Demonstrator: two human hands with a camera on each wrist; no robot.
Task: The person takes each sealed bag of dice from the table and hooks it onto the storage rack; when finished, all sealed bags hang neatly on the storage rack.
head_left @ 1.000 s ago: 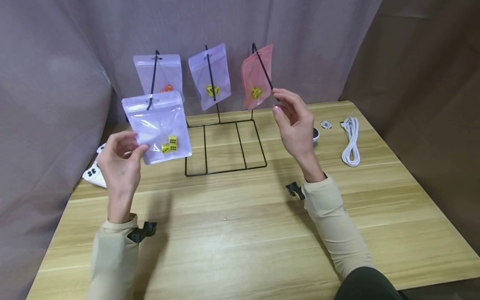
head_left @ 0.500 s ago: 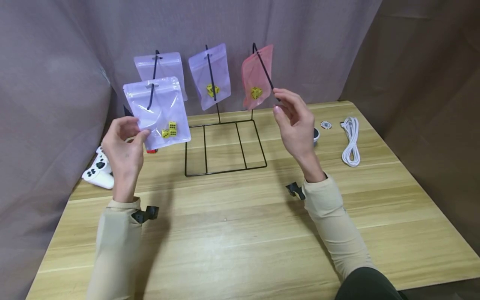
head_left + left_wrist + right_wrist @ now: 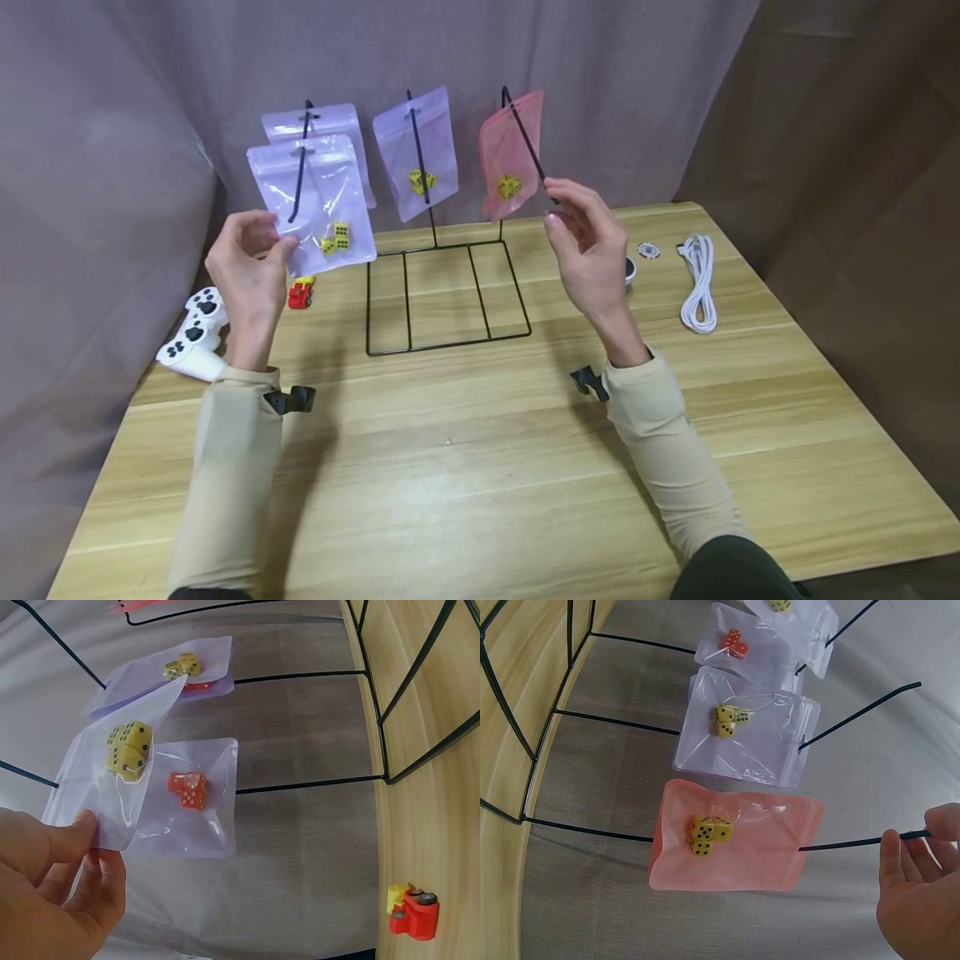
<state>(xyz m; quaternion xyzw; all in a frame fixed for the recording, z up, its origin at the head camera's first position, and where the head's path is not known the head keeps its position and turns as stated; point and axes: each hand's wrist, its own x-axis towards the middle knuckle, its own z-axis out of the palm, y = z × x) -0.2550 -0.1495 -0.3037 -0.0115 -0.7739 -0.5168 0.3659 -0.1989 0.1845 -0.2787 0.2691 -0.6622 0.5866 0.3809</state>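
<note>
My left hand (image 3: 250, 271) pinches the lower left edge of a clear purple zip bag (image 3: 86, 769) with yellow dice (image 3: 129, 752) inside. A black hook passes through the bag's hang hole. Behind it on the same hook hangs another purple bag (image 3: 214, 832) with orange-red dice (image 3: 191, 793). My right hand (image 3: 592, 258) pinches the front end of the rack's right hook (image 3: 840, 845), where a pink bag (image 3: 765, 825) with yellow dice hangs. On the middle hook hangs a purple bag (image 3: 772, 731), also with yellow dice.
The black wire rack's base (image 3: 448, 344) rests on the wooden table (image 3: 465, 500). At left lie a white game controller (image 3: 193, 335) and a red-yellow toy car (image 3: 301, 293). At right are a poker chip (image 3: 648, 250), a white cable (image 3: 698, 283) and a partly hidden round object (image 3: 630, 271).
My left hand has moved up and back, sliding the front purple bag farther along the left hook. The toy car has come into view below it. My right hand stays on its hook.
</note>
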